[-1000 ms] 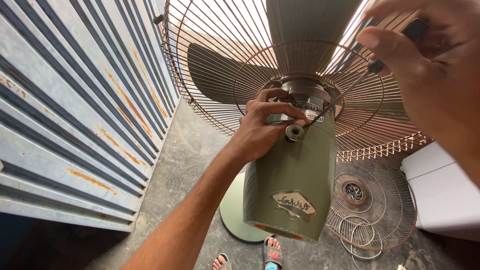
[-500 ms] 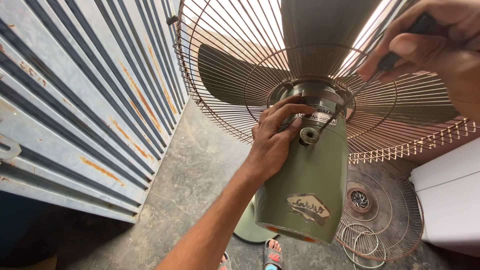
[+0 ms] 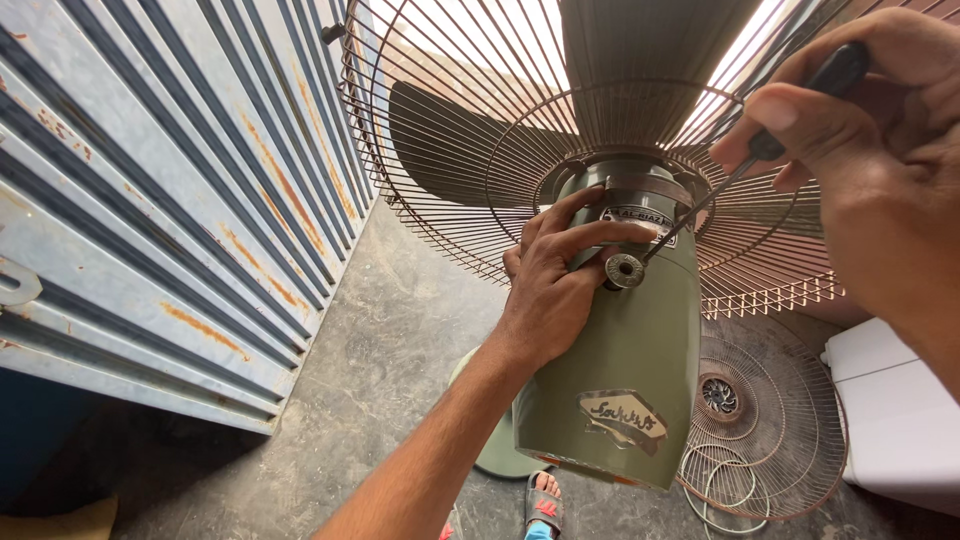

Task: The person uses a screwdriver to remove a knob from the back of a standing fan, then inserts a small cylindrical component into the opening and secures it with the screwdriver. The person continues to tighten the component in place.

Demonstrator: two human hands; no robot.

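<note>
An olive-green fan motor housing stands upright in front of me, with a rusty rear wire guard and dark blades behind it. My left hand grips the top of the housing, fingers by a small round metal knob. My right hand holds a black-handled screwdriver. Its thin shaft slants down to the knob.
A corrugated blue-grey metal shutter with rust streaks fills the left. On the concrete floor lie a loose front fan guard and wire rings. A white box sits at right. The fan's round base and a sandalled foot show below.
My view has moved closer to the fan. My right hand has brought the screwdriver down, so its tip now meets the knob. The left hand stays on the housing.
</note>
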